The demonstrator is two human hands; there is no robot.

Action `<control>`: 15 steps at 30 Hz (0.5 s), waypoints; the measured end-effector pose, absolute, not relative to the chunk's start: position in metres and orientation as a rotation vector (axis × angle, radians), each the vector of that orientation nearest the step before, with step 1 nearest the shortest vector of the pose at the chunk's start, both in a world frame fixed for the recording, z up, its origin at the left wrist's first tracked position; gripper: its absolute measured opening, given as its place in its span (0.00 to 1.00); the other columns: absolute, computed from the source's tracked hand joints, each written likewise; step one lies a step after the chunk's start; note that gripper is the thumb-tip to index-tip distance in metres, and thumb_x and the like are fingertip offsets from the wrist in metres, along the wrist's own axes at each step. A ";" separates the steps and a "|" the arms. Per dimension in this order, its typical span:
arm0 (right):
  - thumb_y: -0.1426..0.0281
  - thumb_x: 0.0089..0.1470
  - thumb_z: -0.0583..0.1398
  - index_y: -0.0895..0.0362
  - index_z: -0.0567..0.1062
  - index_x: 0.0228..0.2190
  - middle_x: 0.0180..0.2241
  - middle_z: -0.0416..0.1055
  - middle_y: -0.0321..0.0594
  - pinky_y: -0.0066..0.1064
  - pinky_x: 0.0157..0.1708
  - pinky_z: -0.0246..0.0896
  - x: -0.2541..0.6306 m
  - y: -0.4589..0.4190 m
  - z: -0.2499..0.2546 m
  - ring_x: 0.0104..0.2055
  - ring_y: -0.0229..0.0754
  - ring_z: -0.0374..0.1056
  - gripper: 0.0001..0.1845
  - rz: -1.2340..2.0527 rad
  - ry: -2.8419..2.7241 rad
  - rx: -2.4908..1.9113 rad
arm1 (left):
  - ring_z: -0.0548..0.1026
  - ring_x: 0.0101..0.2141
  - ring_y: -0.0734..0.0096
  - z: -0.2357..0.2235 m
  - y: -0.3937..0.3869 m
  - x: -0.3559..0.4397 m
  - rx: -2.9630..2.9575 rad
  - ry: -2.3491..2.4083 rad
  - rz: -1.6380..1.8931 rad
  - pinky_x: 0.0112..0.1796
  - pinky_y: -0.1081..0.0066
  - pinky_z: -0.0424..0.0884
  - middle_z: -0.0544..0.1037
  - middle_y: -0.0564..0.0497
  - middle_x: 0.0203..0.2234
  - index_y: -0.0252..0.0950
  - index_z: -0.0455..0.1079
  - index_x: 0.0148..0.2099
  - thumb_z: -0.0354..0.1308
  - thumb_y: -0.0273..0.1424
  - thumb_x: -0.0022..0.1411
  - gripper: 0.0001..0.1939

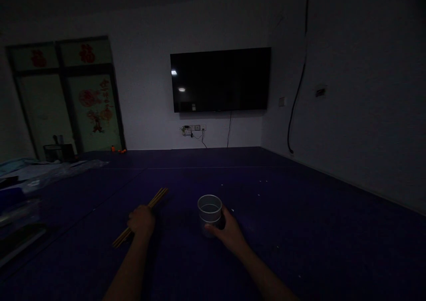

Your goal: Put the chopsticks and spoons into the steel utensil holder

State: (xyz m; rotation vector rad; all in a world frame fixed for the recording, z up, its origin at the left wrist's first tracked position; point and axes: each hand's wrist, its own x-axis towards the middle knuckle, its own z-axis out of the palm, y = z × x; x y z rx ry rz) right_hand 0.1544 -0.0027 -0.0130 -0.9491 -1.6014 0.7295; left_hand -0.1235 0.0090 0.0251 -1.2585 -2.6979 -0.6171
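Note:
My left hand is closed around a bundle of thin wooden chopsticks, whose ends stick out on both sides of the fist. The bundle lies slantwise, close to the dark blue tabletop. On the right, my right hand wraps round the side of a grey metal cup, thumb in front. The cup stands upright with its open rim up, and I see nothing inside it. A short gap of tabletop separates the cup from the chopsticks.
Clear plastic wrapping and other items lie along the left edge. Small orange objects sit at the far left. Several tiny white bits dot the surface on the right. A television hangs on the back wall. The room is dim.

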 end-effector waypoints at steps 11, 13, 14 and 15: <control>0.62 0.38 0.67 0.55 0.63 0.54 0.51 0.67 0.49 0.46 0.52 0.58 0.154 -0.004 -0.011 0.53 0.52 0.63 0.41 0.743 -1.599 -0.936 | 0.70 0.44 0.50 0.018 0.010 -0.114 -1.156 -2.565 -0.592 0.40 0.57 0.61 0.72 0.29 0.40 0.23 0.67 0.47 0.42 0.24 0.56 0.19; 0.62 0.37 0.68 0.55 0.63 0.54 0.51 0.67 0.49 0.46 0.52 0.57 0.154 -0.005 -0.010 0.53 0.52 0.63 0.41 0.733 -1.597 -0.947 | 0.69 0.44 0.49 0.018 0.012 -0.115 -1.150 -2.575 -0.593 0.40 0.57 0.60 0.72 0.29 0.41 0.24 0.66 0.47 0.44 0.25 0.55 0.19; 0.62 0.37 0.68 0.55 0.63 0.54 0.51 0.67 0.49 0.46 0.52 0.58 0.154 -0.005 -0.010 0.53 0.52 0.63 0.42 0.731 -1.600 -0.949 | 0.69 0.44 0.49 0.018 0.012 -0.115 -1.149 -2.583 -0.590 0.40 0.57 0.60 0.72 0.29 0.41 0.24 0.66 0.47 0.45 0.26 0.55 0.19; 0.62 0.37 0.68 0.55 0.62 0.55 0.51 0.67 0.49 0.46 0.52 0.58 0.154 -0.005 -0.011 0.54 0.52 0.63 0.42 0.729 -1.601 -0.950 | 0.69 0.44 0.48 0.019 0.013 -0.115 -1.148 -2.598 -0.586 0.39 0.57 0.60 0.71 0.30 0.41 0.25 0.66 0.47 0.45 0.27 0.54 0.19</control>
